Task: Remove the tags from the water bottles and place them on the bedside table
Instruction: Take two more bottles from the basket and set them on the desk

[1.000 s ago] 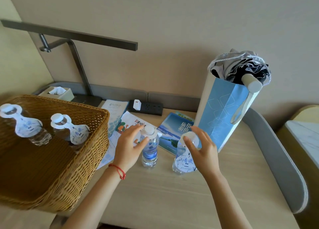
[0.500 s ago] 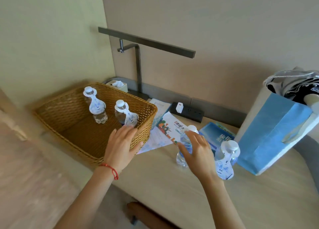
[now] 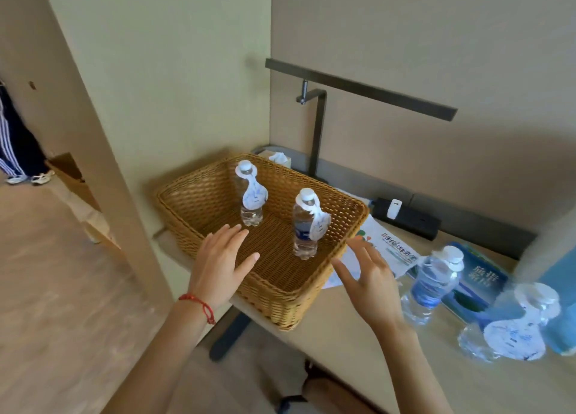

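Observation:
A wicker basket (image 3: 277, 301) sits at the table's left end. Two upright water bottles stand in it, each with a white paper tag hung from the neck: the far bottle (image 3: 249, 195) and the near bottle (image 3: 304, 226). On the table to the right stand two more bottles, one (image 3: 431, 284) with a blue label and one (image 3: 511, 326) with a white tag at the front. My left hand (image 3: 219, 264) hovers open over the basket's near left rim. My right hand (image 3: 369, 281) is open above the basket's right corner, between the basket and the blue-label bottle. Neither hand touches a bottle.
Leaflets (image 3: 391, 248) and a blue booklet (image 3: 481, 281) lie on the table (image 3: 358, 345). A black power strip (image 3: 405, 217), a lamp stand (image 3: 318, 133) and a tissue box (image 3: 279, 158) line the wall. A blue bag (image 3: 561, 276) stands far right. A person's legs (image 3: 15, 145) show far left.
The view has swung left. Both hands have left the two bottles on the table and moved left to the basket, open and holding nothing.

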